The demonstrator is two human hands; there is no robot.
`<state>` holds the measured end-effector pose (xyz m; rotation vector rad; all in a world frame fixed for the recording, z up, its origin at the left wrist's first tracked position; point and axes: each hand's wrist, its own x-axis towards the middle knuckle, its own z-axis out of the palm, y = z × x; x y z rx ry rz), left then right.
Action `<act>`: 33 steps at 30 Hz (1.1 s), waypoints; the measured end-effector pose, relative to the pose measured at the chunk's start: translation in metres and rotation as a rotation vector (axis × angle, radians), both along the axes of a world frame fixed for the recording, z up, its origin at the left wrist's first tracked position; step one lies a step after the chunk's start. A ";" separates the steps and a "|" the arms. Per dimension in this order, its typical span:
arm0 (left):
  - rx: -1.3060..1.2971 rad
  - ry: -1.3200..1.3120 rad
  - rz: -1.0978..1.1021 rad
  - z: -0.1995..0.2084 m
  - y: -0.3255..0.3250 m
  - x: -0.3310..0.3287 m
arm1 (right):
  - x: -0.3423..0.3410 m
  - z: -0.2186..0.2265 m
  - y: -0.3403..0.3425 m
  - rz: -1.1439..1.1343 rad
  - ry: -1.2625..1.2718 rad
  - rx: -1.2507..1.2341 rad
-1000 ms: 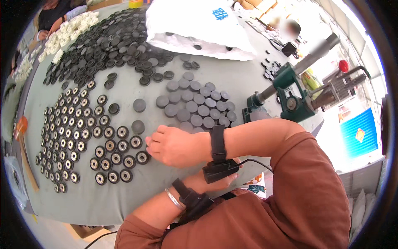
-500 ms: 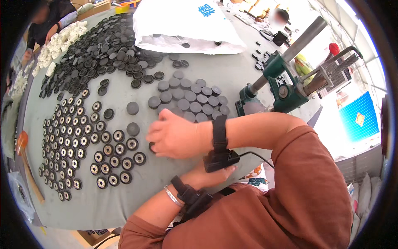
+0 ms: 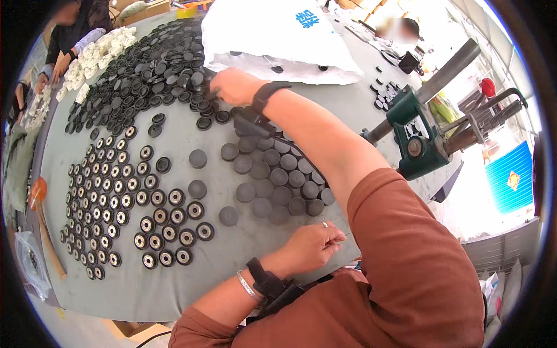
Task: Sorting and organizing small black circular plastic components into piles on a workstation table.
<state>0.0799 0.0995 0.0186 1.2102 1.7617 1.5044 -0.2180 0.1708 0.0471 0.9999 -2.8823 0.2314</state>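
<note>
My right hand (image 3: pixel 235 87) reaches over the right edge of a heap of black round caps (image 3: pixel 145 69), beside the white sack. Its fingers are blurred and partly hidden, so whether they grip a cap does not show. Close to my body, my left hand (image 3: pixel 313 246) hovers at the table's near side, fingers curled together; anything inside them is too small to make out. Between the two hands lies a cluster of dark grey discs (image 3: pixel 278 177), flat faces up. Left of it sit several black wheels with metal bearing centres (image 3: pixel 110 185). One separate grey disc (image 3: pixel 228 216) lies left of the cluster.
A green lever press (image 3: pixel 415 142) with a red knob stands at the right. The white sack (image 3: pixel 278 43) fills the far middle. White parts (image 3: pixel 96 55) are heaped far left, near another person's hands. A mallet (image 3: pixel 49 238) and plastic bag (image 3: pixel 30 261) lie at the left edge.
My right hand has swung away from the grey discs to the far black heap. A grey disc now shows where it was. My left hand has come out from beneath the right forearm.
</note>
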 end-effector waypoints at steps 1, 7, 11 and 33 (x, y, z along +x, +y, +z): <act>0.001 -0.001 0.006 -0.001 0.000 0.001 | 0.001 0.002 0.004 -0.021 0.056 -0.049; 0.067 -0.050 0.033 -0.014 0.002 0.007 | 0.045 0.018 0.015 -0.224 -1.019 -1.226; 0.072 -0.002 0.050 -0.011 0.000 0.004 | 0.058 0.018 0.009 -0.128 -1.310 -1.527; 0.110 -0.008 0.060 -0.016 0.004 0.004 | 0.097 0.015 -0.050 -0.045 -0.328 -0.424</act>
